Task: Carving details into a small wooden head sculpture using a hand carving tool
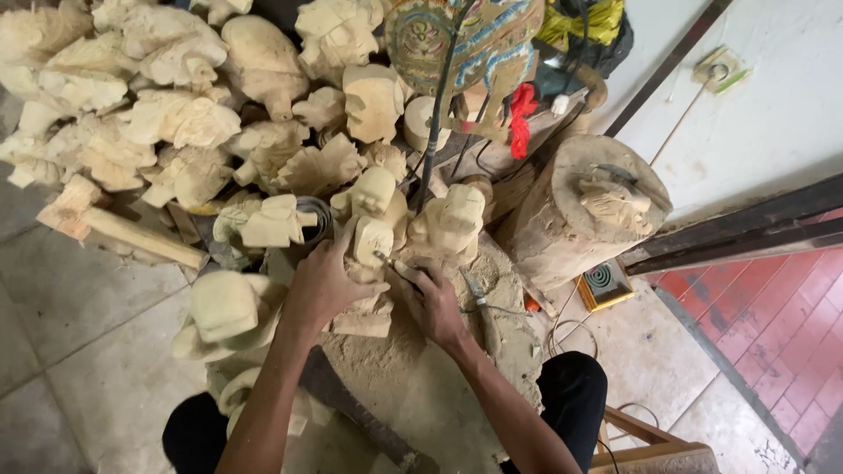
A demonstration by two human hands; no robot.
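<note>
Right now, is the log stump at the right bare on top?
No, a small carved wooden piece lies on top of the log stump, away from both hands.

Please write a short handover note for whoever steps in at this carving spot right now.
Left hand grips the pale wooden figure on the sawdust-covered work block. Right hand holds a small carving tool, tip against the figure.
Done: the figure is roughed into shape; a heap of rough-carved figures lies behind.
Left: fine detail, as far as can be seen. A further carved head rests on the log stump to the right.
</note>
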